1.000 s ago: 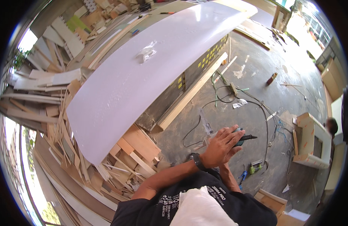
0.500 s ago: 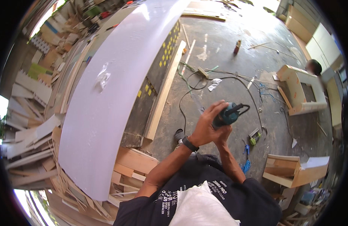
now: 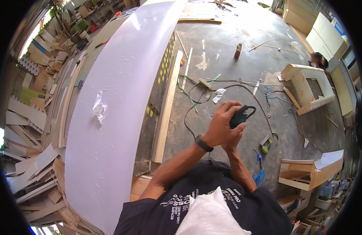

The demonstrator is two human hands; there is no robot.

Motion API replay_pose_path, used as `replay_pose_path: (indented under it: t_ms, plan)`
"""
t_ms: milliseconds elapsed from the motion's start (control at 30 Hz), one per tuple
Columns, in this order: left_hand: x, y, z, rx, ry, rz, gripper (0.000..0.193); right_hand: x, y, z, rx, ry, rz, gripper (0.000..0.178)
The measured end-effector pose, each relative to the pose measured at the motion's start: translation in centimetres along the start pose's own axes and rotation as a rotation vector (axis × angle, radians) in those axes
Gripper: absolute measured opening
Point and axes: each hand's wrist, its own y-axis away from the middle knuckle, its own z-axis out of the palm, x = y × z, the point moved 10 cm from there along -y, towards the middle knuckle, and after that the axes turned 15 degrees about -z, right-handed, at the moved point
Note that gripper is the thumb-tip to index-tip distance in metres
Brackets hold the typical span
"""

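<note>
Left hand [image 3: 221,124]: fingers curled closed around the dark power tool [image 3: 237,119], a black loop projecting at its far end. Right hand [image 3: 232,144]: just below, mostly covered by the left; cannot tell how far its fingers close or what they grip. Tool is above the grey floor [image 3: 218,35], right of the long pale panel [image 3: 120,86], which bears crumpled film [image 3: 98,110].

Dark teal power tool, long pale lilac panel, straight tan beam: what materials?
Power tool: probably moulded plastic; dark, smooth-looking housing, partly hidden. Panel: perhaps glossy laminate or plastic film; bright glare. Beam: likely bare wood; pale, matt faces.
</note>
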Motion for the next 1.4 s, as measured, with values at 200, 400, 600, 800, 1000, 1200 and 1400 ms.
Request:
replay_pose_path:
  t_ms: [200,400,600,800,1000,1200,1400]
  plan:
    - [-2.4,-3.2,3.6,-0.127,0.038,-0.004,0.045,1.3,-1.3,-1.1,0.156,-0.023,0.006,0.060]
    - [-2.2,-5.5,12.4,-0.397,0.141,-0.026,0.039,4.7,-1.0,-6.3,0.381,0.015,0.101,0.065]
    - [0.4,-8.8,20.7,-0.596,0.172,0.327,0.034,9.9,-2.5,-13.6,0.448,0.063,0.108,0.071]
    - [2.8,-13.7,33.2,-0.768,0.017,0.607,0.036,12.2,-9.9,-21.6,0.365,0.219,-0.139,0.083]
    - [4.9,-20.0,42.4,-0.697,0.101,0.578,0.059,20.9,-14.4,-32.6,0.500,0.209,-0.061,0.084]
    - [-15.1,-24.2,38.1,-0.353,0.115,-0.305,0.051,27.6,-16.1,-48.6,0.167,1.304,-0.276,0.047]
    - [-38.2,-7.6,21.8,0.025,-0.364,-0.982,0.043,24.7,-25.6,-76.2,0.375,1.189,-0.495,0.032]
